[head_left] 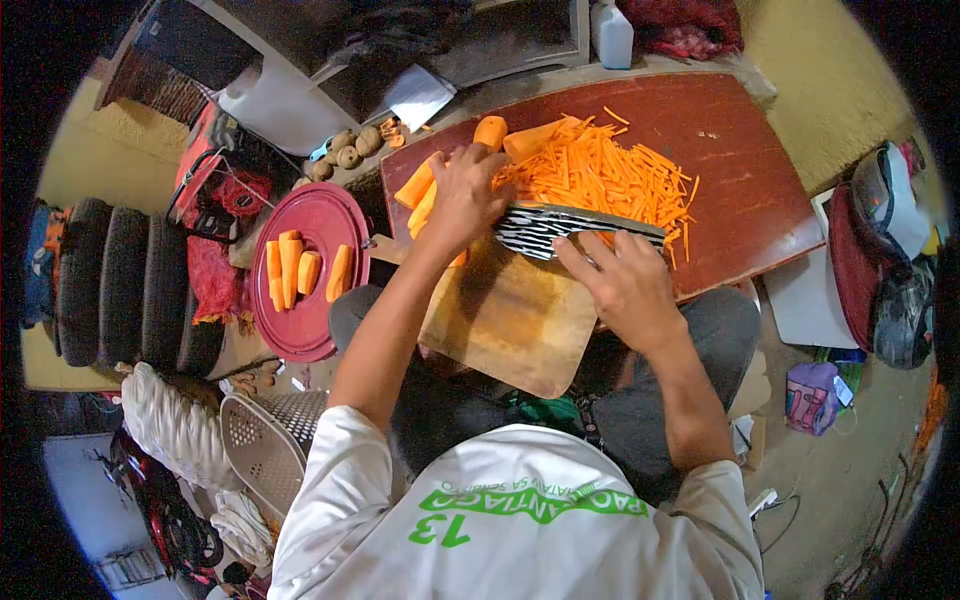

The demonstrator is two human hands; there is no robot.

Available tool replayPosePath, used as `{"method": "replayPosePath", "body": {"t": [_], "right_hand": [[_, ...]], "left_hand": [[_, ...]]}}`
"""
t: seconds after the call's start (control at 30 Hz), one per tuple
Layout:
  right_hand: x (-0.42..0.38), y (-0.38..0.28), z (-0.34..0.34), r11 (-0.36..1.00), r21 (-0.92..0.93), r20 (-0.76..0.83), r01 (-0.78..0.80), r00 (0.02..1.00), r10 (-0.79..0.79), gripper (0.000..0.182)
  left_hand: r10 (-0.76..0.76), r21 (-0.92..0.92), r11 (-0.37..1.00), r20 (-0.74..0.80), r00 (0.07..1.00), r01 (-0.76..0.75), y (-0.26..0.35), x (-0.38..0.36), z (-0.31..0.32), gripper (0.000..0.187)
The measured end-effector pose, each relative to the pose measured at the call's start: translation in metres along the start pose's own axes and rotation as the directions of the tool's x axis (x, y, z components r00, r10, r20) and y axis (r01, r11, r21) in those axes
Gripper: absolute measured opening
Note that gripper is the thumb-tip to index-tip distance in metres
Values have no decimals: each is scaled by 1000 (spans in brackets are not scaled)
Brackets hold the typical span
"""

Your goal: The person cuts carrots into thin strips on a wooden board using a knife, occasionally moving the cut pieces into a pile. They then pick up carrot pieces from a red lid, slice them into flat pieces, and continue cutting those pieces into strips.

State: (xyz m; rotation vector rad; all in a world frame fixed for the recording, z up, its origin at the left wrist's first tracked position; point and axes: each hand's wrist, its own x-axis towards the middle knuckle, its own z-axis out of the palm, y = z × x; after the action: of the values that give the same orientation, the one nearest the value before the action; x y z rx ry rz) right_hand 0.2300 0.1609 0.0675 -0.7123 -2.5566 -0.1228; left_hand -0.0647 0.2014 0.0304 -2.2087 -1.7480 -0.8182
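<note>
A broad knife blade with black and white stripes [535,229] lies along the far edge of the wooden cutting board [515,325]. My right hand [625,285] grips it, thumb on the near side and fingers over the right part; its handle is hidden. Beyond it, a heap of carrot strips [600,170] spreads on the reddish-brown table [715,130]. My left hand [468,195] is palm down by the blade's left end, fingers apart over the carrots. Near its fingertips are a whole carrot [490,132] and a thick carrot piece [532,141]; further peeled carrots [417,185] lie partly beneath it.
On the left, a round maroon lid [300,335] carries several peeled carrot pieces [289,268]. Brown potatoes [347,156] lie behind it. A perforated basket [262,440] stands at lower left, tyres [125,285] farther left. A purple bag [811,398] lies on the right floor.
</note>
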Motion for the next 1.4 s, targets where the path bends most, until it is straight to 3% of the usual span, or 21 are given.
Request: {"method": "replayPosePath", "body": {"t": [0.1, 0.13, 0.27, 0.37, 0.4, 0.5, 0.6, 0.77, 0.9, 1.0, 1.1, 1.2, 1.3, 1.4], "right_hand": [[0, 2, 0, 1000, 4, -6, -10, 1000, 10, 45], [0, 3, 0, 1000, 11, -9, -7, 1000, 7, 45], [-3, 2, 2, 1000, 8, 34, -14, 999, 14, 44], [-1, -2, 1, 1000, 15, 22, -5, 1000, 5, 45], [0, -1, 0, 1000, 17, 4, -2, 1000, 2, 45], [-1, 3, -1, 996, 74, 23, -50, 999, 49, 47], [-6, 8, 5, 999, 21, 64, -36, 997, 35, 45], [-6, 9, 5, 991, 108, 21, -82, 997, 80, 52], [-6, 10, 9, 974, 187, -18, -125, 991, 130, 51], [-5, 13, 12, 965, 235, -63, -117, 989, 135, 48], [-8, 13, 15, 964, 228, 2, -137, 990, 140, 47], [-9, 12, 18, 964, 238, -41, -122, 990, 135, 44], [-9, 10, 19, 961, 261, -45, -88, 994, 103, 45], [-9, 8, 19, 956, 281, -50, -79, 994, 97, 44]], "left_hand": [[-124, -36, 991, 115, 986, 128, -5, 3, 2, 38], [-161, -124, 976, 131, 978, 177, -2, 4, -1, 38], [-41, -155, 986, 78, 996, 53, 12, -8, -5, 37], [80, 85, 993, 79, 994, -87, 0, -3, -7, 30], [97, 70, 992, 58, 994, -101, -2, 0, -7, 23], [-50, 31, 998, -42, 998, 51, -1, -4, -9, 20], [-132, -40, 990, 28, 991, 133, -8, -30, -28, 27], [-277, -115, 944, 233, 932, 309, -10, -83, -56, 38], [-270, -63, 951, 313, 911, 303, -9, -96, -65, 48], [-198, -126, 964, 239, 950, 233, -10, -94, -66, 56], [-229, -27, 966, 380, 896, 258, -1, -83, -80, 65], [-255, 14, 958, 495, 831, 285, -15, -76, -84, 73], [-259, 0, 955, 490, 833, 297, -17, -76, -82, 73], [-206, -101, 960, 373, 905, 260, -20, -88, -68, 68]]}}
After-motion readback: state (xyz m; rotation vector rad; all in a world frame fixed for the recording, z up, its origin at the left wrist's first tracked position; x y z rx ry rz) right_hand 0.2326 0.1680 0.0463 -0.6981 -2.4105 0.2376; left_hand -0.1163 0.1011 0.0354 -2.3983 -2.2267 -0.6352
